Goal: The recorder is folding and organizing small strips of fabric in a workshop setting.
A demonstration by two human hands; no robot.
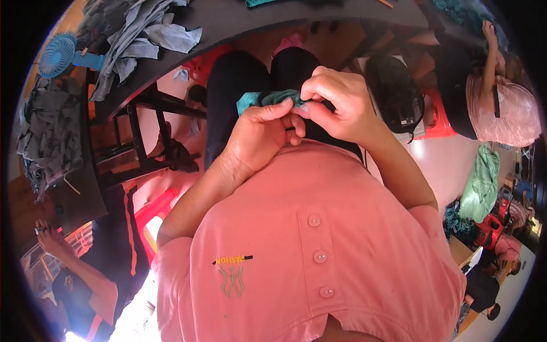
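Note:
A small folded piece of teal fabric is held above my lap, in front of my pink shirt. My left hand grips it from below, the thumb lying along its near edge. My right hand pinches the fabric's right end, thumb and forefinger pressed together. The fingertips of both hands almost meet there. Whether anything else sits in that pinch is too small to tell. Part of the fabric is hidden behind my fingers.
A dark table runs across the far side, with grey cloth pieces and a blue fan at its left. A black bag stands to the right. Co-workers sit on both sides; green cloth hangs at right.

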